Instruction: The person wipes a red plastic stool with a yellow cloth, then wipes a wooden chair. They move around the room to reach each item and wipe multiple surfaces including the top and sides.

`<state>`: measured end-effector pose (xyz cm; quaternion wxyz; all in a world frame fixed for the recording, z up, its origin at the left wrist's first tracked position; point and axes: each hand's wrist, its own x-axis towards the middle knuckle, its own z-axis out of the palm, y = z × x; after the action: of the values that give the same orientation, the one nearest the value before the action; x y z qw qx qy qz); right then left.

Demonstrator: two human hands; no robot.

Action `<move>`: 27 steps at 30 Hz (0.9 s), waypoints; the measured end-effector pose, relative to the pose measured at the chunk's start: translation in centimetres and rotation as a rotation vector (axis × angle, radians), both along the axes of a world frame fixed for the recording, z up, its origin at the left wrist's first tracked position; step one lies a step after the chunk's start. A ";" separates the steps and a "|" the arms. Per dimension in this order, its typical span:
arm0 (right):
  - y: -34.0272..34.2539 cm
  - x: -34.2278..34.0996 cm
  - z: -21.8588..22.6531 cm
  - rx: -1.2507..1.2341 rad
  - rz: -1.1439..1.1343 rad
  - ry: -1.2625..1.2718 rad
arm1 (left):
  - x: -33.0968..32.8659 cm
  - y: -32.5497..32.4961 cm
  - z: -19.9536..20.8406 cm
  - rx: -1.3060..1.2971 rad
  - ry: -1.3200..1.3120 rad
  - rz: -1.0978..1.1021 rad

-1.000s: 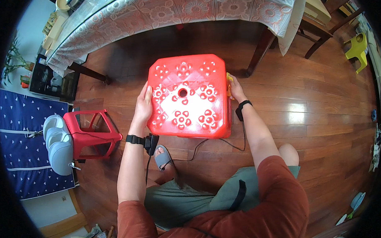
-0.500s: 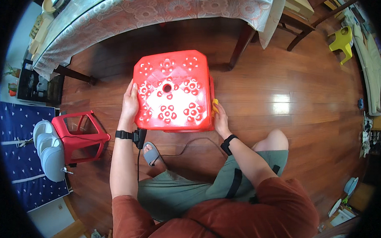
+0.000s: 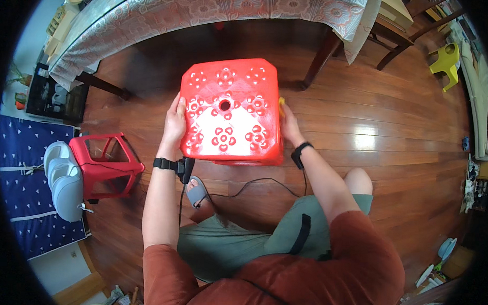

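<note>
A red plastic stool with raised flower patterns and a round hole in its seat stands in front of me, seat facing up. My left hand grips its left edge, with the thumb along the side of the seat. At the right side of the stool is my right hand, its fingers closed around a small yellow thing, perhaps a cloth or sponge, against the stool's side. Most of that yellow thing is hidden by the hand and the stool. A black strap circles each wrist.
A table with a patterned tablecloth stands beyond the stool, its dark leg to the right. At left is another red stool beside a grey-white object. A black cable crosses the wooden floor. A yellow chair stands far right.
My right hand has slid away from me along the stool's right side with the yellow thing. My left hand keeps its hold on the left edge. The whole view has shifted slightly.
</note>
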<state>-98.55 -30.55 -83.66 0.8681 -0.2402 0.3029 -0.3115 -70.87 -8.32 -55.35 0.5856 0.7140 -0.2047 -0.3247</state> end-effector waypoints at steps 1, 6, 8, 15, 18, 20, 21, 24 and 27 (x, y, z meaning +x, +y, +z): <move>2.3 -1.6 0.2 0.116 -0.020 0.005 | 0.0 0.0 0.0 0.022 0.004 0.002; 11.1 -10.1 8.9 -0.555 0.492 0.982 | 0.0 0.0 0.2 0.045 0.037 0.023; 11.6 -9.4 13.7 -0.305 0.278 0.773 | 0.1 0.1 0.1 0.039 0.012 -0.007; 14.2 -6.1 26.7 -0.772 -0.188 0.323 | 0.5 0.3 -0.6 0.041 0.007 -0.009; 15.1 -5.5 27.1 -1.291 -0.160 0.621 | 0.6 0.1 -0.6 0.060 -0.032 -0.009; 15.6 -5.3 24.9 -1.362 -0.245 0.676 | 0.6 0.1 -0.5 0.073 -0.032 0.004; 16.0 -5.3 23.2 -1.297 -0.299 0.666 | 0.6 0.1 -0.4 0.052 -0.063 -0.015; 16.2 -7.0 16.4 -1.116 -0.200 0.714 | 0.4 0.3 -0.4 0.054 -0.051 -0.015; 16.9 -8.0 9.8 -0.958 -0.046 0.939 | 0.3 0.2 -0.3 0.045 -0.020 -0.010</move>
<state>-106.53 -13.62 -73.84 0.4348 -0.7023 0.4819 -0.2924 -70.55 -8.12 -55.65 0.5658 0.7291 -0.2067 -0.3249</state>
